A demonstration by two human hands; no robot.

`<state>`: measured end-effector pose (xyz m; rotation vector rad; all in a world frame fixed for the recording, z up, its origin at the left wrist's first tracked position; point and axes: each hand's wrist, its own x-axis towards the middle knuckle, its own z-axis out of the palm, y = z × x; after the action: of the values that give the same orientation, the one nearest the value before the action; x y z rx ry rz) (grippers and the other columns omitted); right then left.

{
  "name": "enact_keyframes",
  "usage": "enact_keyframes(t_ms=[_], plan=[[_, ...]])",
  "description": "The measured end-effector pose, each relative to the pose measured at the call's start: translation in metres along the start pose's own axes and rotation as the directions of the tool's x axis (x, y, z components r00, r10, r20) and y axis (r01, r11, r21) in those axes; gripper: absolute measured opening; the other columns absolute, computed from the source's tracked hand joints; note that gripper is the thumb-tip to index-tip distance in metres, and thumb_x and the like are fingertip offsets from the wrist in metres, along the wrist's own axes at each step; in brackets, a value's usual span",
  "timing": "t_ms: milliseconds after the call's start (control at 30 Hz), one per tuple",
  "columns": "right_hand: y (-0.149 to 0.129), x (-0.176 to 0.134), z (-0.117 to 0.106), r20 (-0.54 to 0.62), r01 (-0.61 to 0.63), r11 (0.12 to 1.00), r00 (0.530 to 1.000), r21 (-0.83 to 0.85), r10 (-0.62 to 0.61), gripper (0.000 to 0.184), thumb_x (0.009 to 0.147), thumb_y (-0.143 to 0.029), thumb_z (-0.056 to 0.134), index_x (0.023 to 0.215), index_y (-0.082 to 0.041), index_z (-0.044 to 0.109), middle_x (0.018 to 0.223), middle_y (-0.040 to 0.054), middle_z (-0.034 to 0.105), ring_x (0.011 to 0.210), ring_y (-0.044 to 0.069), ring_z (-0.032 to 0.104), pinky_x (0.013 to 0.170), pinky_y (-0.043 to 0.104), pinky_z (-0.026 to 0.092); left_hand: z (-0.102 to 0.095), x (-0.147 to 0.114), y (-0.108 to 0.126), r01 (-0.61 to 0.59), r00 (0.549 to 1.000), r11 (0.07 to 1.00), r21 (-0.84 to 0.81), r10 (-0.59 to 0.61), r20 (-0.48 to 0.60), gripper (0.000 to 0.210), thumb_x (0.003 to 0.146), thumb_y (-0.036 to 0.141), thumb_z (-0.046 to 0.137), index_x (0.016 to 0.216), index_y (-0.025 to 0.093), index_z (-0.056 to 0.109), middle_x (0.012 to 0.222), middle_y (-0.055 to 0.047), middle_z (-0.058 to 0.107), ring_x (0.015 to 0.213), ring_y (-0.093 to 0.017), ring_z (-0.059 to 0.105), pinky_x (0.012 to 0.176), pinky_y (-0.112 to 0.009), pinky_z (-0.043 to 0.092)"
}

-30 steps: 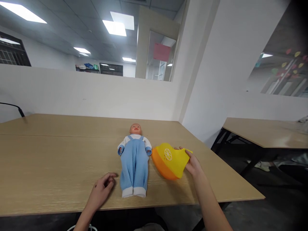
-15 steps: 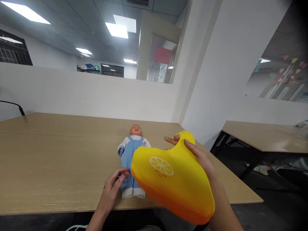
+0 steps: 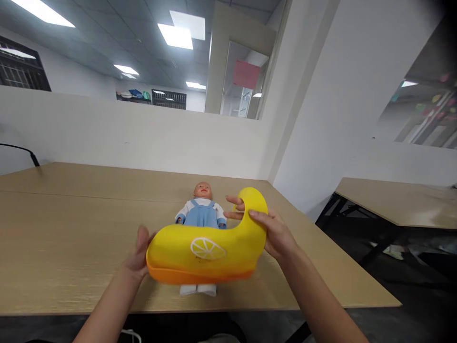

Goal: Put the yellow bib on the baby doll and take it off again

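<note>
A soft-looking yellow bib (image 3: 178, 245), orange along its lower edge and printed with a white citrus slice, is held up over the doll. My right hand (image 3: 273, 228) grips its curved neck strap on the right, with two fingers showing through the neck opening. At the bib's left end my left hand (image 3: 141, 252) holds the edge, its thumb raised and its other fingers hidden behind. A baby doll (image 3: 202, 212) in blue overalls and a white top lies face up on the table. Its middle is hidden by the bib, while its white feet show below.
The wooden table (image 3: 82, 228) meets a low white wall (image 3: 160, 143) at the back. A black cable (image 3: 21, 146) reaches in at the far left. To the right, past a gap, stands a second table (image 3: 389, 200) with dark legs.
The bib has moved left and turned more level, now in front of the doll's body. My left hand has moved left from beside the doll and taken the bib's left end.
</note>
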<state>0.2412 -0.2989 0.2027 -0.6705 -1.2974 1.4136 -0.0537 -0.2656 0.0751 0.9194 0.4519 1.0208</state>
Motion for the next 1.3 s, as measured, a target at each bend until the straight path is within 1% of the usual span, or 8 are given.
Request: enact_keyframes(t_ms=[100,300,400,500,633,767,933,1300], plan=[[0.002,0.033,-0.007,-0.063,-0.027,1.0,0.998,-0.015,0.026,0.028,0.076,-0.037,0.07,0.095,-0.016,0.07,0.132,0.0128,0.059,0.106,0.03,0.065,0.083,0.039,0.057,0.015,0.03,0.028,0.005,0.998,0.999,0.044,-0.002,-0.063,0.054,0.073,0.064,0.063,0.09,0.014,0.071,0.079,-0.013,0.076,0.098,-0.035,0.069,0.084,-0.041,0.056],[0.018,0.11,-0.035,-0.155,-0.046,0.976,0.988,-0.214,0.012,0.033,0.082,-0.041,0.063,0.099,-0.014,0.07,0.116,0.0127,0.068,0.096,0.023,0.067,0.078,0.031,0.055,0.027,0.088,0.05,0.033,0.967,0.975,0.219,0.025,-0.255,0.027,0.074,0.035,0.074,0.089,0.012,0.072,0.089,-0.013,0.076,0.075,-0.023,0.072,0.067,-0.027,0.057],[0.035,0.148,-0.059,-0.175,-0.033,0.894,0.983,-0.448,-0.051,0.03,0.081,-0.04,0.061,0.091,-0.014,0.071,0.098,0.0096,0.071,0.083,0.018,0.066,0.069,0.026,0.051,0.012,0.116,0.051,0.089,0.964,0.949,0.303,-0.006,-0.266,0.028,0.074,0.035,0.073,0.09,0.013,0.073,0.094,-0.013,0.076,0.076,-0.022,0.072,0.067,-0.027,0.056],[0.06,0.182,-0.084,-0.155,-0.034,0.71,0.982,-0.704,-0.107,0.028,0.078,-0.038,0.058,0.077,-0.013,0.07,0.075,0.0039,0.066,0.068,0.015,0.059,0.058,0.024,0.043,-0.01,0.145,0.047,0.142,0.953,0.909,0.391,-0.018,-0.302,0.026,0.07,0.032,0.075,0.088,0.014,0.073,0.094,-0.012,0.076,0.075,-0.021,0.071,0.064,-0.026,0.055],[0.101,0.218,-0.111,-0.154,-0.071,0.567,0.983,-0.821,-0.1,0.027,0.078,-0.037,0.053,0.067,-0.015,0.063,0.056,-0.003,0.05,0.055,0.012,0.047,0.051,0.023,0.033,-0.04,0.18,0.034,0.171,0.927,0.879,0.446,0.011,-0.375,0.025,0.064,0.03,0.077,0.082,0.013,0.072,0.084,-0.01,0.076,0.07,-0.021,0.069,0.06,-0.026,0.052],[0.139,0.241,-0.127,-0.207,-0.134,0.486,0.973,-0.864,-0.099,0.026,0.083,-0.032,0.047,0.066,-0.015,0.058,0.058,-0.0015,0.051,0.057,0.012,0.046,0.053,0.023,0.031,-0.062,0.21,0.018,0.164,0.929,0.909,0.384,-0.011,-0.371,0.03,0.064,0.036,0.078,0.079,0.011,0.071,0.079,-0.011,0.075,0.066,-0.021,0.068,0.061,-0.029,0.052],[0.171,0.261,-0.141,-0.276,-0.228,0.344,0.956,-0.911,-0.097,0.02,0.086,-0.024,0.047,0.08,-0.013,0.063,0.078,0.0077,0.066,0.071,0.017,0.056,0.061,0.025,0.035,-0.086,0.24,0.007,0.224,0.875,0.9,0.375,-0.017,-0.484,0.019,0.063,0.029,0.076,0.068,0.012,0.068,0.066,-0.009,0.072,0.055,-0.021,0.065,0.051,-0.029,0.049],[0.211,0.286,-0.16,-0.333,-0.317,0.298,0.943,-0.9,-0.006,0.019,0.072,-0.01,0.055,0.085,-0.014,0.069,0.092,0.0119,0.073,0.083,0.021,0.064,0.064,0.025,0.036,-0.124,0.283,-0.012,0.223,0.84,0.897,0.381,0.021,-0.542,0.013,0.055,0.019,0.066,0.067,0.014,0.063,0.051,-0.001,0.063,0.043,-0.015,0.055,0.043,-0.024,0.039]])
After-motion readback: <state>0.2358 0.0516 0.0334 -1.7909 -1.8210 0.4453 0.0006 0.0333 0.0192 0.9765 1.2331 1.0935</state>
